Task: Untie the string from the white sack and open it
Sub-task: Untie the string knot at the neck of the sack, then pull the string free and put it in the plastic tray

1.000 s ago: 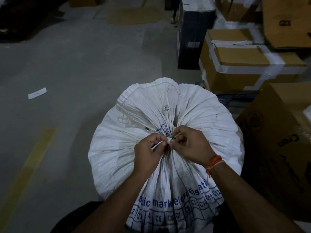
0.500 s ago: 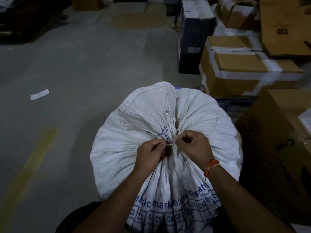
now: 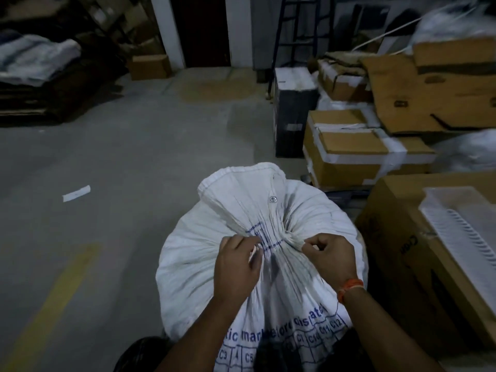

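A full white woven sack [image 3: 193, 264] with blue print stands on the floor in front of me, its neck bunched at the top with the flap pointing away. My left hand [image 3: 237, 267] pinches a white strip of string [image 3: 252, 254] at the left side of the gathered neck. My right hand [image 3: 328, 255], with an orange band on its wrist, pinches the bunched fabric at the knot [image 3: 292, 238] on the right side. The hands are now apart, with the blue-printed gathers showing between them.
Taped cardboard boxes [image 3: 357, 149] and a large brown box [image 3: 418, 253] crowd the right side. A dark box [image 3: 292, 114] stands behind them. Grey concrete floor [image 3: 120, 170] spreads left, with a paper scrap [image 3: 76, 193] and a yellow line [image 3: 53, 302].
My hands have drawn apart from the middle of the neck, left hand going left and right hand right. The head camera has tilted up, showing more of the room.
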